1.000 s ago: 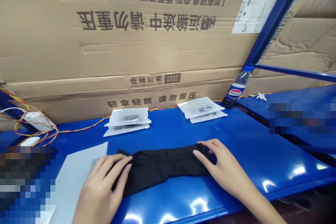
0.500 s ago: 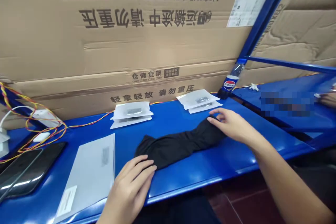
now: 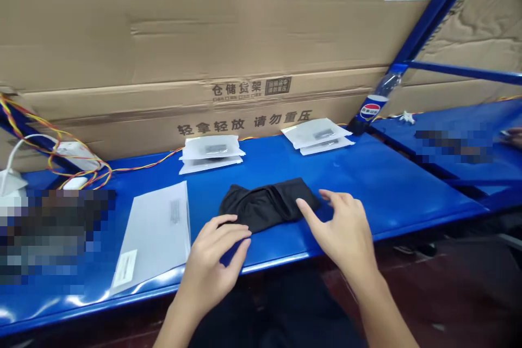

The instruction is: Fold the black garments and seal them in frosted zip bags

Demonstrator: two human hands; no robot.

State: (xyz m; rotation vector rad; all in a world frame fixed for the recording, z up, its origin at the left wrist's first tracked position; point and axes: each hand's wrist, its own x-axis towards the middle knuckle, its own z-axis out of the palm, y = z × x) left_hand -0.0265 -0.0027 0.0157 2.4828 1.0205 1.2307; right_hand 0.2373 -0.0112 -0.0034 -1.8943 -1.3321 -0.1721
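Note:
A piece of black fabric (image 3: pixel 265 204), folded over on itself at the right, lies on the blue tabletop near its front edge. The fingertips of my left hand (image 3: pixel 216 261) rest at its front left corner, fingers stretched out. At the cloth's right end is my right hand (image 3: pixel 342 228), thumb and fingers apart around that end and gripping nothing. Left of the cloth lies a large frosted plastic bag (image 3: pixel 155 234) with a label at its lower corner. What kind of garment or item the fabric is, I cannot tell.
Small frosted packets lie in two stacks, one left (image 3: pixel 212 155) and one right (image 3: pixel 316 136), along a cardboard wall (image 3: pixel 261 43). A cola bottle (image 3: pixel 371 106) stands by the blue frame post. Twisted wires (image 3: pixel 57 147) tangle at the left. Another person's hand (image 3: pixel 514 137) shows far right.
The right end of the black fabric has been folded over leftward, making it shorter. My right hand has let go of it and opened. The view has tilted down.

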